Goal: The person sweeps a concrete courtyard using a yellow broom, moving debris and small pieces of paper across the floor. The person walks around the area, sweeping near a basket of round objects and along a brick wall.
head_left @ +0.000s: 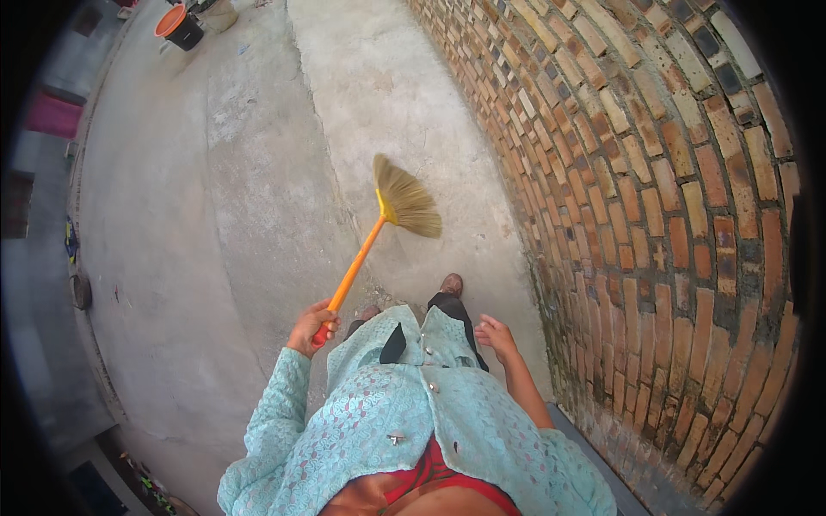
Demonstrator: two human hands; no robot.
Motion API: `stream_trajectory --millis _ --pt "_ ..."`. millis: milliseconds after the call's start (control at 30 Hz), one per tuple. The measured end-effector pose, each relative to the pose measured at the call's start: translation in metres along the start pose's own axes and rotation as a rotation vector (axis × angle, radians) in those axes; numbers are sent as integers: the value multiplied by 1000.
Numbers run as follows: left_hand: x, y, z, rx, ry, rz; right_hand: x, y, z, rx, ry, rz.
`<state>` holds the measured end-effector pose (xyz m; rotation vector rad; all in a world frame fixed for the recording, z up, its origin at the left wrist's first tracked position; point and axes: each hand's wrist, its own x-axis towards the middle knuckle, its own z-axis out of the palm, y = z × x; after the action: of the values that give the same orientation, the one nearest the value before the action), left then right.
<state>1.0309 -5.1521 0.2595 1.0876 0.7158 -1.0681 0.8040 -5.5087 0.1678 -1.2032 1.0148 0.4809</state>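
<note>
My left hand [311,330] is wrapped round the lower end of an orange broom handle, near its red tip. The broom [357,265] slants away from me to the upper right. Its yellow collar and fan of tan bristles are over the concrete ahead of my feet, with the bristles spread toward the wall side. My right hand [495,335] hangs beside my right hip, fingers loosely bent and slightly apart, holding nothing.
A tall brick wall [654,206] runs along my right. Concrete ground [172,249] stretches ahead and left, with a lengthwise seam. A black bucket with an orange rim [182,33] stands far off at upper left. Pink cloth [54,115] hangs at the left edge.
</note>
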Motion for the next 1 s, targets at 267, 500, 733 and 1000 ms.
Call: stream_trajectory --millis 267,500,733,1000 --pt "-44 27 92 81 305 246 17 -28 -66 46 -30 75" --pt "-85 44 139 -1 162 231 19 -29 -101 -119 -84 219" --pt "-23 68 132 -153 -141 -29 75 -108 -82 -304 -103 90" --pt "112 114 123 305 -281 -144 98 -243 -50 -196 76 -102"
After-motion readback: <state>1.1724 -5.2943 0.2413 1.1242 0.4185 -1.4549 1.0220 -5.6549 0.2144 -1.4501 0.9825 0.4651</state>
